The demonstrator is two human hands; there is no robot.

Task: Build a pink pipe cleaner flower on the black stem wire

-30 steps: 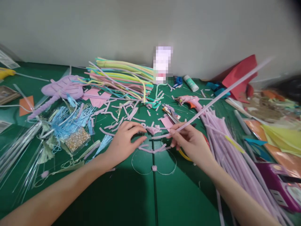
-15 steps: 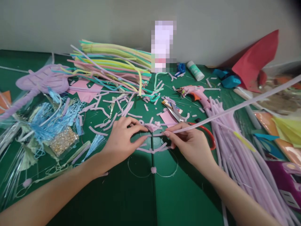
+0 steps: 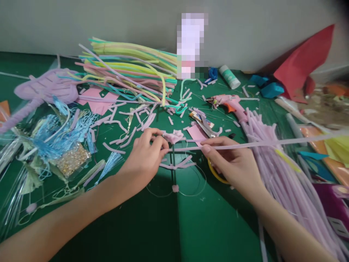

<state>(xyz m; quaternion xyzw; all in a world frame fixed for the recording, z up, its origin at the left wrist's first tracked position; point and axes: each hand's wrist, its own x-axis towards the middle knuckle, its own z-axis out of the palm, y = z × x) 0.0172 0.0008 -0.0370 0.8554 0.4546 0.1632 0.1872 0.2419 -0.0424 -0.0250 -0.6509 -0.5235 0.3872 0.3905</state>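
Note:
On the green table (image 3: 152, 225) lies a thin wire frame (image 3: 174, 183) with lilac fuzzy stems wound on its middle and a small pink pompom at its base. My left hand (image 3: 144, 160) pinches the frame's top, fingers closed, just under a pink tuft (image 3: 173, 136). My right hand (image 3: 234, 163) is closed on a long lilac pipe cleaner (image 3: 272, 143), which runs level from the left fingertips out past the right edge.
A heap of pastel pipe cleaners (image 3: 131, 72) lies at the back. A lilac bundle (image 3: 275, 171) fans out at the right. Scissors (image 3: 203, 127), a pink glue gun (image 3: 229, 103), a glue stick (image 3: 229, 76), red paper (image 3: 302, 62) and blue tassels (image 3: 60, 131) lie around.
The long lilac pipe cleaner has swung down from a steep upward slant to nearly level. Both hands stayed at the wire frame; the view shifted slightly.

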